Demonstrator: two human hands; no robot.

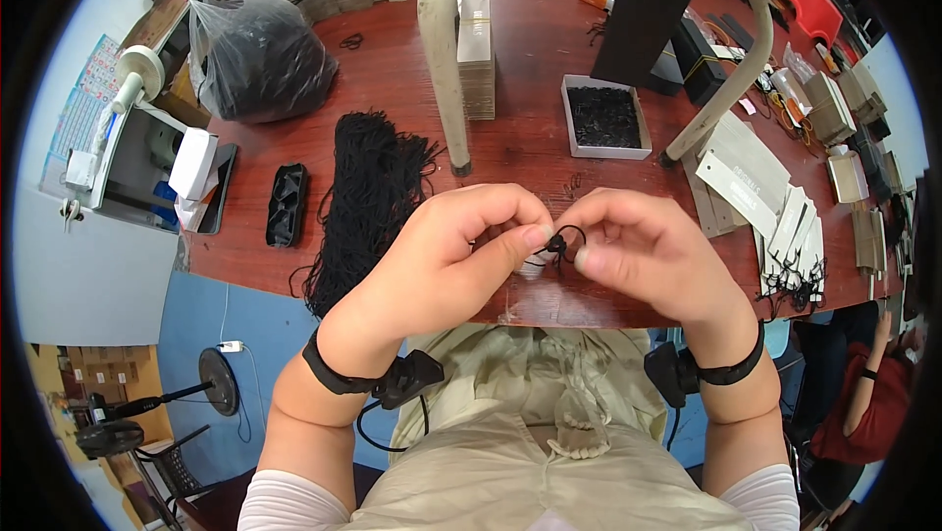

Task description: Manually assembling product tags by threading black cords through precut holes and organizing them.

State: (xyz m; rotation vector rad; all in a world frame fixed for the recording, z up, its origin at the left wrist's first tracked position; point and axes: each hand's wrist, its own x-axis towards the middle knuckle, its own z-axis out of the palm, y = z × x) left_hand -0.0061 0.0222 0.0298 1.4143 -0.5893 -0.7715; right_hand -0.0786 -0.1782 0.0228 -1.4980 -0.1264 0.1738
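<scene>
Above the table's near edge, both hands are closed on a thin black cord (557,242) with a small dark knot and a loop. My left hand (442,251) pinches it between thumb and forefinger. From the other side, the thumb and fingers of my right hand (653,246) close around the loop; the exact grip there is partly hidden. A thick bundle of black cords (358,202) lies left of my left hand. Beyond my right hand stands an open white box (610,151) of small black pieces. Pale printed tags (746,173), some with black cords (797,281) attached, lie to the right.
Pale curved metal legs (446,60) and a dark upright post (648,11) stand on the red-brown table (383,70). A black tray (286,207) and a bag of black material (260,60) are on the left. Banded cards (476,50) stand behind. Another person's red sleeve (849,413) shows at right.
</scene>
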